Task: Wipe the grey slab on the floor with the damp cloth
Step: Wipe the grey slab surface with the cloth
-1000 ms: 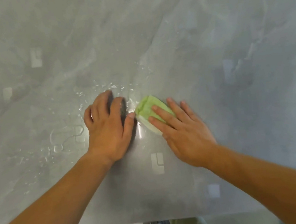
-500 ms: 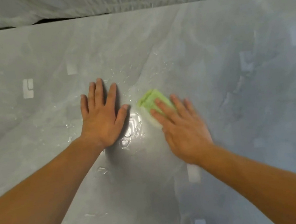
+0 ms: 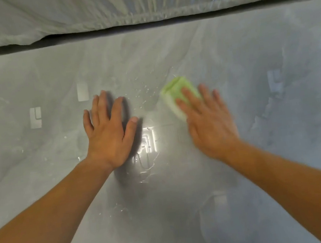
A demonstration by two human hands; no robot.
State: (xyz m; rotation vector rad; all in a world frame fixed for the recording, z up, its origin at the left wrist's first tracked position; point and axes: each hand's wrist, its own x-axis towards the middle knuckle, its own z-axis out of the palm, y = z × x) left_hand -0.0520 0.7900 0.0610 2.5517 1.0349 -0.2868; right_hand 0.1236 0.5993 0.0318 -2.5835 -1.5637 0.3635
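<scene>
The grey slab (image 3: 281,146) filled nearly the whole frame, glossy and veined with paler streaks, and both of the person's bare forearms reached up onto it from the bottom corners. The left hand (image 3: 108,136) lay flat on the stone just left of centre. Its palm was down, its fingers were straight and slightly spread, its thumb was angled out to the right, and it held nothing.

The right hand (image 3: 209,127) sat right of centre and looked a little blurred. It was also flat, with its fingers extended and pressing down on the damp cloth (image 3: 172,92) rather than curling round it. The cloth was a folded pale green pad lying on the slab slightly above and right of the frame's middle. Its upper left part stuck out beyond the fingertips, while the rest was hidden under the hand.

The two hands were apart, and small water droplets (image 3: 142,95) were scattered on the stone between them. Lower down was a bright patch of reflected light (image 3: 150,139) with wet streaks around it. Fainter rectangular reflections dotted the slab on the left and right.

Along the top of the frame, a wrinkled translucent plastic sheet (image 3: 99,7) hung over something I couldn't make out. A thin dark gap (image 3: 142,24) separated it from the slab's far edge.
</scene>
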